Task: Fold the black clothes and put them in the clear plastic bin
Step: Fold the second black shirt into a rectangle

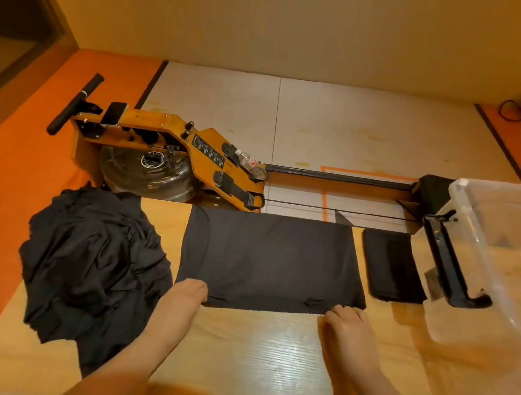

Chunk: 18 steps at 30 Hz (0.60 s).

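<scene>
Pinching the near edge of the flat black garment (272, 262), the fingers of your left hand (188, 292) curl on its lower-left corner, those of your right hand (347, 326) on its lower-right. It lies mid-frame on the worktop (259, 354), between a crumpled black pile (95, 258) at left and a folded black piece (393, 266) just beside the clear plastic bin (502, 261) at right.

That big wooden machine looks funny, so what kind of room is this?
Probably a home workout room doubling as a laundry spot. A wooden rowing machine stands beyond the table, where a pile of black clothes and a clear plastic bin flank a black garment being folded.
</scene>
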{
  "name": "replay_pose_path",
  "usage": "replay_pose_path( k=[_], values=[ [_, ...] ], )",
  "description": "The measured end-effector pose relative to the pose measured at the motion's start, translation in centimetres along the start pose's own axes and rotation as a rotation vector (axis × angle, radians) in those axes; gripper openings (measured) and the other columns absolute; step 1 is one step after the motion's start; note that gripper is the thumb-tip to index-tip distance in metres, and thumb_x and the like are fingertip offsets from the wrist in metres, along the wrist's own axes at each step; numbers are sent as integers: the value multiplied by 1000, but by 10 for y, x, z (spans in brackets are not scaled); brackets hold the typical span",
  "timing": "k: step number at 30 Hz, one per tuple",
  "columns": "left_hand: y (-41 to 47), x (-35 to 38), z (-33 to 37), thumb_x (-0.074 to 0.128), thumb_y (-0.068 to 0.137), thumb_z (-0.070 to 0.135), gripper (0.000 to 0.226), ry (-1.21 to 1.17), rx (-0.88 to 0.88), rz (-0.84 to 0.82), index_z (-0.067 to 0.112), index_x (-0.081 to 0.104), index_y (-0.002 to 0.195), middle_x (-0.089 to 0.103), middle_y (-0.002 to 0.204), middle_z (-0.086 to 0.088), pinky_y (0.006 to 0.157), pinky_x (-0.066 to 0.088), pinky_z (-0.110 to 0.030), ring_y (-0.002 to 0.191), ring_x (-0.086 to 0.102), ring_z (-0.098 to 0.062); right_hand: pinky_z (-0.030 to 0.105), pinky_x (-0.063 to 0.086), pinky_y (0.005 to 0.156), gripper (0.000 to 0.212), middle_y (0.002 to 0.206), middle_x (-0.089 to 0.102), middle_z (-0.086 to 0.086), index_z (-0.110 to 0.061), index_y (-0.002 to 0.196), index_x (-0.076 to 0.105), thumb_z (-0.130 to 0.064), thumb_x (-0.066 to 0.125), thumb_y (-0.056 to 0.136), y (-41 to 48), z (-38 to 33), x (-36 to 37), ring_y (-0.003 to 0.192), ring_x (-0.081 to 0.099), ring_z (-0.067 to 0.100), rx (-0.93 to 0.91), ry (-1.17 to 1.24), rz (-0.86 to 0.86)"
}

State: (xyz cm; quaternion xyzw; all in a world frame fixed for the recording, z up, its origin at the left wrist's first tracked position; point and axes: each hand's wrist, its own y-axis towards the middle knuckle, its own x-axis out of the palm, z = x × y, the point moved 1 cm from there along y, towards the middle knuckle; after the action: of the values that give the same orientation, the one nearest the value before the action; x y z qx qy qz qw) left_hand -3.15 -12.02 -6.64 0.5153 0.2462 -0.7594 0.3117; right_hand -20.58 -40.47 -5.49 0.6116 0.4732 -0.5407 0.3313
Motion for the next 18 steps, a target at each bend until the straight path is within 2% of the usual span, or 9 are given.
replay_pose_path(
  k=[2, 3, 5, 7, 9, 13, 15, 18],
  values=[
    [2, -5, 5, 71, 58, -15, 38, 52, 30, 20, 16, 54, 71, 52, 69, 2, 55, 39, -29, 64, 51, -20, 28, 53, 69, 34, 80, 65, -5, -23, 83, 70, -10, 89, 57, 7, -18, -2, 74, 61, 15, 18, 4, 59],
    [2, -7, 7, 73, 56, -15, 40, 77, 42, 28, 17, 56, 74, 54, 68, 2, 57, 39, -27, 64, 52, -21, 30, 53, 76, 33, 88, 65, -4, -21, 91, 70, -12, 85, 64, 12, -27, -4, 81, 61, 17, 33, 21, 84],
    [0, -8, 8, 80, 54, -11, 47, 131, 60, 41, 17, 65, 89, 61, 73, 2, 60, 47, -28, 67, 60, -22, 34, 44, 100, 41, 118, 62, 1, -17, 120, 62, -16, 73, 80, 20, -40, -6, 111, 56, 21, 57, 85, 99],
    [-2, -6, 6, 86, 51, -6, 61, 169, 79, 28, 14, 70, 106, 67, 83, 1, 67, 54, -29, 74, 65, -22, 37, 22, 117, 56, 148, 41, 3, -17, 144, 42, -21, 61, 91, 27, -45, -2, 139, 33, 24, 59, 111, 53],
    [0, -2, 1, 87, 50, -4, 64, 207, 109, 28, 13, 71, 110, 68, 89, 0, 73, 56, -30, 79, 66, -22, 36, 8, 119, 60, 159, 22, 1, -21, 152, 25, -27, 51, 98, 33, -44, 3, 148, 15, 21, 59, 69, -45],
    [5, -3, -3, 88, 58, 2, 45, 188, 129, 14, 16, 76, 99, 68, 89, 2, 74, 56, -31, 79, 66, -21, 35, -2, 118, 61, 162, 10, -4, -25, 154, 14, -39, 42, 101, 36, -33, 10, 149, 4, 16, 28, 37, -206],
    [9, -5, -3, 90, 55, 6, 42, 188, 144, 16, 17, 77, 93, 67, 84, 4, 71, 55, -28, 74, 65, -19, 36, -3, 118, 62, 162, 10, -5, -28, 154, 15, -43, 42, 101, 35, -25, 12, 149, 5, 16, -26, 3, -225],
    [14, -4, -3, 92, 53, 5, 37, 196, 162, 42, 19, 78, 85, 66, 78, 5, 67, 54, -26, 69, 63, -18, 35, -1, 117, 51, 159, 24, -3, -28, 151, 26, -36, 40, 102, 33, -14, 12, 147, 20, 18, -91, -52, -123]
  ],
)
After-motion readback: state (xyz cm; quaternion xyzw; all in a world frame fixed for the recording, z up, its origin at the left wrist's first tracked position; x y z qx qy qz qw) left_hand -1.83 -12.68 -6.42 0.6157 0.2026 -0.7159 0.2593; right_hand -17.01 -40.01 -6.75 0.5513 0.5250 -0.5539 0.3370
